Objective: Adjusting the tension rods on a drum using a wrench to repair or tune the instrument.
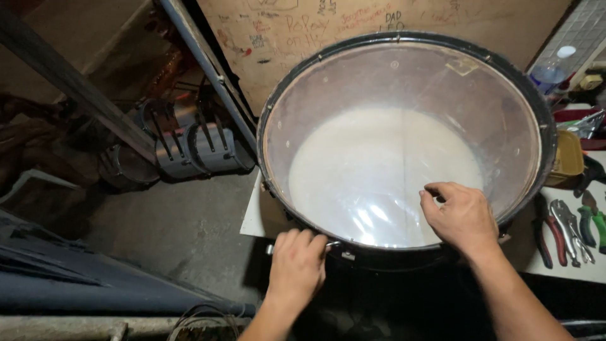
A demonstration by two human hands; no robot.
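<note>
Big black-rimmed drum (pixel 404 76) on the white bench (pixel 255 218), open shell up, pale head visible inside | left hand (pixel 297 265) at the near outer rim, grip clenched on a metal tuning key (pixel 332 245) | right hand (pixel 461 218) inside the shell, fingers curled, grip unclear | pliers (pixel 555 230) on the bench, right.

Dim room, overhead light, glare on drumhead (pixel 379 183); dark corners, sharp focus.

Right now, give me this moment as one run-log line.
left hand: gripping metal lug on drum near rim | right hand: inside shell, fingers on clear drumhead | pliers: on table, right
</note>
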